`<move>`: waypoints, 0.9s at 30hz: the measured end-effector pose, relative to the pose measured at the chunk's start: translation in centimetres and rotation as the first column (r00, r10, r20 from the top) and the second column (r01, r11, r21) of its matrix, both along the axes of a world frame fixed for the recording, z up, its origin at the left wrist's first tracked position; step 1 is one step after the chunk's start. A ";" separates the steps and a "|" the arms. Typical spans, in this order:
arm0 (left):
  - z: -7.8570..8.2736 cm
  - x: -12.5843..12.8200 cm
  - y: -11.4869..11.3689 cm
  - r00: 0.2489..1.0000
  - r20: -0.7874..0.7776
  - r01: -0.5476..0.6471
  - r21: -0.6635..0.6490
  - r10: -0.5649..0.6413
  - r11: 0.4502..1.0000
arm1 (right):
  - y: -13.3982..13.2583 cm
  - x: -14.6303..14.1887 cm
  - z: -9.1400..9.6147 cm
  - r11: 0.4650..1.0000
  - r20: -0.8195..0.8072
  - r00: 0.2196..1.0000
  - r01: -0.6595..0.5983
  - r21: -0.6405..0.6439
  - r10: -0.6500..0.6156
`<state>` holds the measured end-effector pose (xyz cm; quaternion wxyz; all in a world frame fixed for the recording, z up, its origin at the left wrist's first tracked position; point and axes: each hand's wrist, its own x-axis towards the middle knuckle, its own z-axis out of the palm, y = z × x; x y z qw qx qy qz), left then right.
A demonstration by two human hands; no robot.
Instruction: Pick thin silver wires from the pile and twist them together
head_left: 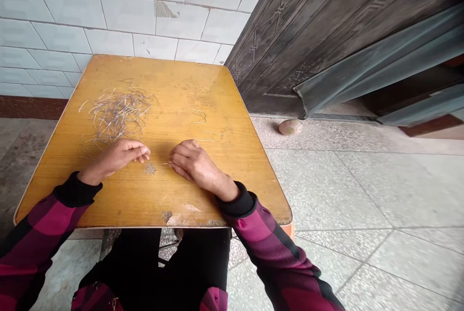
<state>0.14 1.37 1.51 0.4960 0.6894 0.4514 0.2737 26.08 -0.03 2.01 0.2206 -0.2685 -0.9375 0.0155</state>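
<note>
A small yellow wooden table [181, 103] stands in front of me. On its left part lies a loose pile of several thin silvery wires [118, 112]. My left hand [118, 156] rests just below the pile, fingers pinched together. My right hand [192, 163] lies near the table's middle, fingers curled, and a thin wire [164, 164] sticks out of it toward the left hand. Whether the left fingertips hold that wire I cannot make out. A few bent wires [201, 120] lie apart above the right hand.
A white tiled wall [108, 11] rises behind the table. A dark carved wooden door [326, 35] leans at the right. A small round ball-like object [290, 127] lies on the stone floor by the door. My knees are under the table's worn front edge.
</note>
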 end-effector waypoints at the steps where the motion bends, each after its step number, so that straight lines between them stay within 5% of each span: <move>1: 0.1 0.1 -0.2 1.000 0.025 0.001 -0.040 0.000 0.999 | 0.0 -0.1 -0.1 1.000 0.001 1.000 -0.003 -0.012 0.003; 5: 0.2 0.7 -0.6 0.992 0.107 -0.056 -0.136 0.071 0.989 | -0.1 -0.6 -0.4 0.997 0.006 1.000 -0.012 -0.077 0.013; 15: 0.0 2.6 -1.8 0.980 0.101 -0.169 -0.004 0.169 0.986 | -1.4 -3.3 -2.2 0.993 -0.046 0.995 0.086 -0.087 -0.090; 27: -0.2 2.1 -1.4 0.965 0.043 -0.259 0.054 0.257 0.964 | -0.9 -3.0 -2.3 0.983 0.075 0.984 0.155 0.098 -0.163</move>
